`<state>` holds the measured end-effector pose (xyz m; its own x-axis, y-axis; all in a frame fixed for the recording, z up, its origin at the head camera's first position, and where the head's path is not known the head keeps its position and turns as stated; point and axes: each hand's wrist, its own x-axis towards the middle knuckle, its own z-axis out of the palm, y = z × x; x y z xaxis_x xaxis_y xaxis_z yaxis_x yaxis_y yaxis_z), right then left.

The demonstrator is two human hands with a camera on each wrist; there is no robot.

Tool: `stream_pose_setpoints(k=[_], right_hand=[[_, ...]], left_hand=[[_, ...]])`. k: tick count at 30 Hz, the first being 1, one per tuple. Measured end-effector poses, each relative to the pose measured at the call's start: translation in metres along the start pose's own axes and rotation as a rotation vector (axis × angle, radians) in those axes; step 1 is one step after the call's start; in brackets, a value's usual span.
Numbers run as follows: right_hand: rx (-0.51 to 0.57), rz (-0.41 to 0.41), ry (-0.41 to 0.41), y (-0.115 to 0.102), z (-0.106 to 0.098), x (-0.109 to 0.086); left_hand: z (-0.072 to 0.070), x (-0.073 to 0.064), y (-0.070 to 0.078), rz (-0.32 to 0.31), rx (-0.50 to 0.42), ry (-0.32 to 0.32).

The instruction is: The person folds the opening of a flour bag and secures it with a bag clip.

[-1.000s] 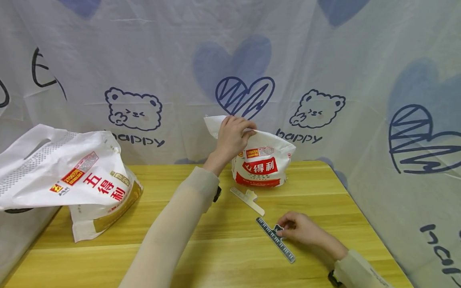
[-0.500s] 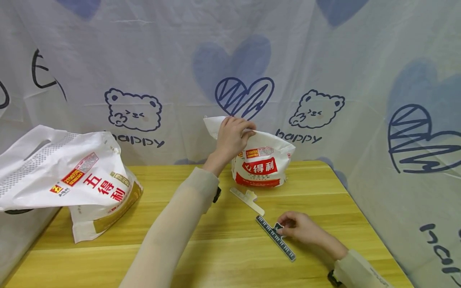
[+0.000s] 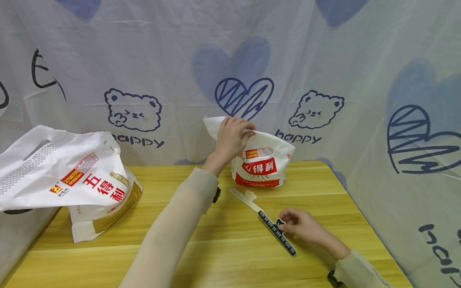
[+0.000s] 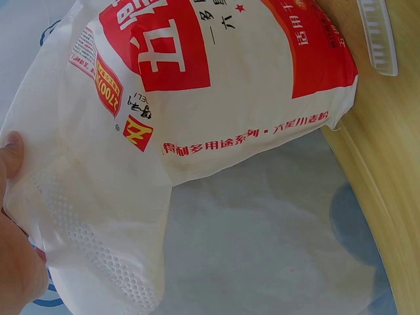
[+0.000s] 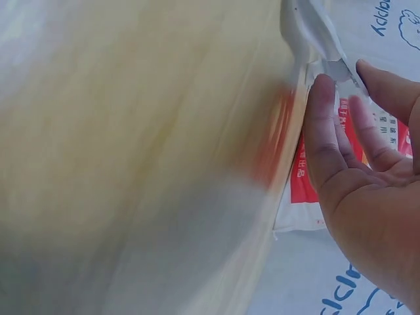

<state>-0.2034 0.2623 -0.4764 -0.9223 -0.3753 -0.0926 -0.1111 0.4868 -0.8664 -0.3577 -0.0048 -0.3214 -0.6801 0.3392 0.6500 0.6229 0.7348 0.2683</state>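
Observation:
My left hand (image 3: 234, 138) grips the top of a white and red flour bag (image 3: 261, 166) at the back of the table. In the left wrist view, part of that hand (image 4: 18, 262) shows at the edge, with the thumb on the white plastic of the bag (image 4: 262, 121). Near the right side, my right hand (image 3: 306, 229) pinches the small handle of a long black clip (image 3: 276, 234) with piano-key markings. The right wrist view shows the thumb and fingers around the clip's pale underside (image 5: 315, 29). A cream clip (image 3: 249, 199) lies between bag and black clip.
Another white flour bag (image 3: 104, 176), with a gold base and a cut-out handle, leans on the left of the wooden table (image 3: 209, 256). A printed cloth (image 3: 180, 60) hangs behind and at both sides. The table's right edge runs beyond my right hand.
My right hand has tilted and lifted the black clip slightly; its far end now meets the cream clip's near end in the head view. The left hand and bag have stayed put.

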Motion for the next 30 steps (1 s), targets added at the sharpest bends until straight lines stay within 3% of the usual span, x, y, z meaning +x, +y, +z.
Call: stream_pose_setpoints(k=[18, 30], right_hand=[[-0.044, -0.073, 0.123, -0.003, -0.003, 0.001], [-0.021, -0.023, 0.338, -0.013, 0.000, 0.003]], left_hand=[[0.000, 0.000, 0.000, -0.008, 0.003, -0.014], [0.001, -0.001, -0.001, 0.003, 0.000, -0.002]])
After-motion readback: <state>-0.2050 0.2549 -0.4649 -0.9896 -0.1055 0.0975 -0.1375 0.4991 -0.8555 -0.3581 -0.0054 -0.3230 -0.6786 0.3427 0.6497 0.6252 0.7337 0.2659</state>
